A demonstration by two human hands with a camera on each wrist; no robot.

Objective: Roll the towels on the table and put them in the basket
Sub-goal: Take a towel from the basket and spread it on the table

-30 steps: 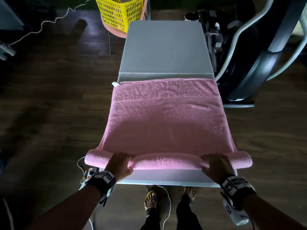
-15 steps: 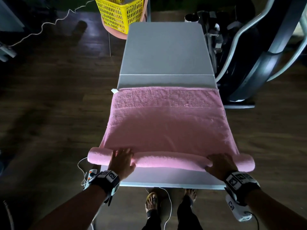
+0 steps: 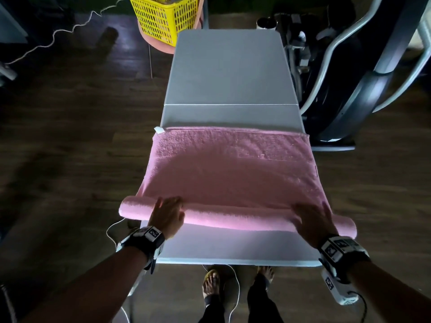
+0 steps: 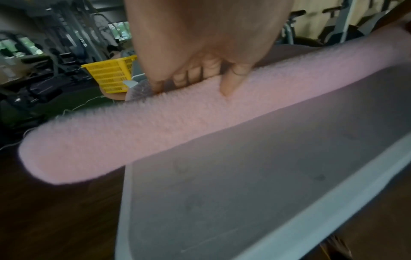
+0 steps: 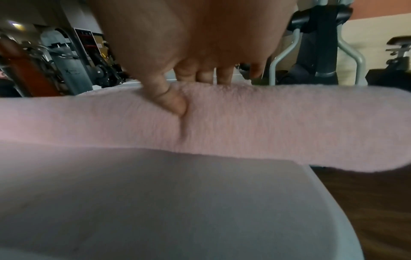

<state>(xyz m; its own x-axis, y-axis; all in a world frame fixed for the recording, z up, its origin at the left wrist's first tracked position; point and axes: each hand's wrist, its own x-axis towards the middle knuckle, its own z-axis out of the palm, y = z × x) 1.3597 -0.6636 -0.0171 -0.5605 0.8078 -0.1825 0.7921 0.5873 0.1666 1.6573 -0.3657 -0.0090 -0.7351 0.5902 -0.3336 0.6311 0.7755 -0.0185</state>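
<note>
While overhanging both table [image 3: 228, 248] edges, pink towel [image 3: 231, 173] roll under flat left hand [image 3: 166, 216] and right hand [image 3: 312, 220], fingers straight, gripping nothing

The pink towel [image 3: 233, 173] lies across the near half of the grey table [image 3: 228, 68], its near end wound into a tight roll whose two ends overhang the table's left and right edges. The unrolled part lies flat, its far hem straight across the table. The yellow lattice basket [image 3: 163, 17] stands beyond the table's far left corner.
</note>
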